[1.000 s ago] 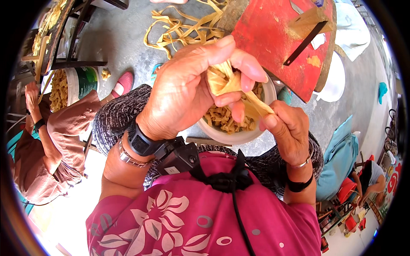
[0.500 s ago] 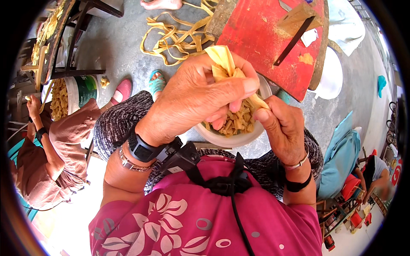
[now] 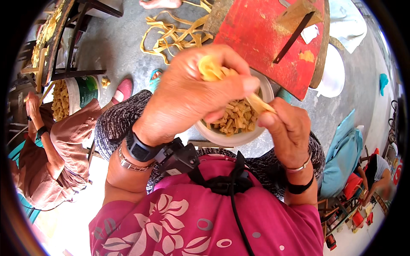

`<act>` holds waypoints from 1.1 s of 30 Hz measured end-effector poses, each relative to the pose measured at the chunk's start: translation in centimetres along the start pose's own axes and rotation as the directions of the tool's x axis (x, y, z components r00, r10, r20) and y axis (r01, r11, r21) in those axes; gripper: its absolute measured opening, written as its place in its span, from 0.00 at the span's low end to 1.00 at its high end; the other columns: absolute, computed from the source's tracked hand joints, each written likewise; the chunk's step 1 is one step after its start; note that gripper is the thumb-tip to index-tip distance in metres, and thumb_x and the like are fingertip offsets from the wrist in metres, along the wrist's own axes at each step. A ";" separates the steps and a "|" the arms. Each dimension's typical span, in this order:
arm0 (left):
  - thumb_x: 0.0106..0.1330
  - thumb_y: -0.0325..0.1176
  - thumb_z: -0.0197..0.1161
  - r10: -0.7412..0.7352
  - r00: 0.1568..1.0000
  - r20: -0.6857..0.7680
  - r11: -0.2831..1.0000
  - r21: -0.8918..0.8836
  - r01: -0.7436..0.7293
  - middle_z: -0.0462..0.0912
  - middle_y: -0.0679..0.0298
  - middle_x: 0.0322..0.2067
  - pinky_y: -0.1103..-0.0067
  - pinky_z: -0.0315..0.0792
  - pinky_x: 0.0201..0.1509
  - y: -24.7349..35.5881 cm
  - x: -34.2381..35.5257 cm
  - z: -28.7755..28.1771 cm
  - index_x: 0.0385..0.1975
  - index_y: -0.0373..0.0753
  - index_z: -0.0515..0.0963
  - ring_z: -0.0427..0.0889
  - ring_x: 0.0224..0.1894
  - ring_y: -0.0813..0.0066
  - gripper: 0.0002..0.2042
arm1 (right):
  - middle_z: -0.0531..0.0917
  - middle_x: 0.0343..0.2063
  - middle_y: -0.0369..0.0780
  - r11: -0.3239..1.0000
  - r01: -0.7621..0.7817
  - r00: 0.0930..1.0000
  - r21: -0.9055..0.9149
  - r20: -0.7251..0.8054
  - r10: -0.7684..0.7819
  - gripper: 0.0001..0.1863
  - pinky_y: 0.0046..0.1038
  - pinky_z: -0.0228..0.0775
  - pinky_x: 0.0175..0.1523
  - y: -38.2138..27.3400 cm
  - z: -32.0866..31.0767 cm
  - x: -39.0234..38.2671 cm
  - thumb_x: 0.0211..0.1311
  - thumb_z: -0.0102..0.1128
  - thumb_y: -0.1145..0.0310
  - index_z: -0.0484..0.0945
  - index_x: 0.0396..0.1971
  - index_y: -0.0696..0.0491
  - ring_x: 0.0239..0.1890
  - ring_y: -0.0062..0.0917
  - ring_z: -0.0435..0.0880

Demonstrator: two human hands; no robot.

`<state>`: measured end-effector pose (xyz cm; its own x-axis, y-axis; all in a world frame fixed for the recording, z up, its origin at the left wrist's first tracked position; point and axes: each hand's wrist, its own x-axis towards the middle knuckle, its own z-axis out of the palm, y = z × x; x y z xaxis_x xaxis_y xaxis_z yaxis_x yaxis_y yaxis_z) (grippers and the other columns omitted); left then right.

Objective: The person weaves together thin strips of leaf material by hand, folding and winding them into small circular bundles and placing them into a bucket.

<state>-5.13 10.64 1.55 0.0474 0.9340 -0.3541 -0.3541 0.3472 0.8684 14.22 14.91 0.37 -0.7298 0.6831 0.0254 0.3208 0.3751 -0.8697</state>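
A flat, pale yellow strip [image 3: 259, 104] runs between my two hands. My left hand [image 3: 183, 96] is closed around its folded upper part, which curls into a loop above the thumb. At its lower right end, my right hand [image 3: 287, 130] pinches the strip between thumb and fingers, pulled fairly straight. Below both hands stands a white bowl [image 3: 215, 138], holding many small folded yellow-brown pieces [image 3: 237, 117]. The left hand and forearm hide part of the bowl, and the fingers of the left hand are partly covered by its own back.
A red board [image 3: 252, 36] beyond the bowl carries a wooden block with a dark blade-like bar [image 3: 294, 38]. Long loose strips [image 3: 171, 40] lie on the floor. A co-worker [image 3: 53, 158] sits at left beside a bucket of pieces [image 3: 77, 91]. A white basin [image 3: 333, 72] stands at right.
My right hand has shifted slightly right, and more of the strip shows between the hands. The strip's upper end, which stood up, now curls over. My left hand has tilted a little.
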 end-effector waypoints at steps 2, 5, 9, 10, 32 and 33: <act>0.61 0.29 0.57 0.057 0.994 -0.091 0.983 -0.166 -0.072 0.63 0.75 0.14 0.89 0.52 0.12 0.2 0.0 -0.7 0.30 0.37 0.71 0.56 0.12 0.91 0.04 | 0.63 0.15 0.41 1.000 -0.003 1.000 -0.009 -0.016 0.003 0.14 0.29 0.56 0.22 0.7 -0.8 -0.7 0.61 0.54 0.66 0.68 0.19 0.59 0.16 0.34 0.66; 0.61 0.29 0.57 0.107 0.982 -0.157 0.978 -0.163 -0.133 0.61 0.75 0.14 0.89 0.52 0.12 0.5 0.2 -0.4 0.31 0.37 0.71 0.54 0.12 0.91 0.03 | 0.61 0.14 0.41 0.999 0.019 0.996 -0.034 -0.082 -0.021 0.17 0.28 0.53 0.21 0.9 -1.4 -1.0 0.62 0.54 0.64 0.65 0.17 0.58 0.14 0.34 0.63; 0.63 0.29 0.56 0.182 0.973 -0.139 0.978 -0.082 -0.194 0.62 0.75 0.15 0.89 0.53 0.14 0.9 1.3 0.6 0.32 0.37 0.72 0.54 0.13 0.91 0.04 | 0.61 0.14 0.39 0.996 -0.037 0.977 -0.075 -0.214 0.020 0.16 0.26 0.53 0.21 0.0 -2.7 -0.7 0.62 0.54 0.65 0.67 0.19 0.59 0.14 0.26 0.63; 0.63 0.30 0.55 0.190 0.972 -0.135 0.974 -0.098 -0.204 0.62 0.75 0.15 0.89 0.53 0.14 1.2 1.8 1.0 0.32 0.37 0.72 0.54 0.12 0.91 0.04 | 0.61 0.14 0.38 0.998 -0.052 0.964 -0.043 -0.261 0.039 0.16 0.25 0.53 0.21 0.0 -2.9 -0.4 0.62 0.54 0.65 0.67 0.19 0.59 0.15 0.23 0.63; 0.63 0.33 0.58 0.528 0.838 -0.138 0.714 0.606 -0.350 0.70 0.77 0.15 0.91 0.57 0.18 0.8 6.7 0.8 0.31 0.38 0.78 0.64 0.15 0.92 0.07 | 0.69 0.14 0.44 0.957 -0.277 0.844 -0.083 -0.497 0.201 0.09 0.32 0.63 0.23 2.3 -4.2 0.4 0.62 0.53 0.68 0.71 0.25 0.57 0.17 0.34 0.73; 0.64 0.34 0.58 0.417 0.905 -0.082 0.764 0.571 -0.300 0.70 0.76 0.15 0.91 0.57 0.18 1.5 5.3 1.2 0.31 0.38 0.79 0.64 0.15 0.93 0.07 | 0.71 0.16 0.44 0.978 -0.200 0.854 -0.056 -0.500 0.146 0.09 0.31 0.64 0.24 2.3 -4.2 0.2 0.62 0.52 0.68 0.72 0.27 0.57 0.18 0.35 0.74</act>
<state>-4.26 16.18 1.45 -0.1815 0.9833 0.0134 0.2486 0.0327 0.9681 17.30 18.56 0.47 -0.2742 0.9513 0.1411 0.4941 0.2652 -0.8280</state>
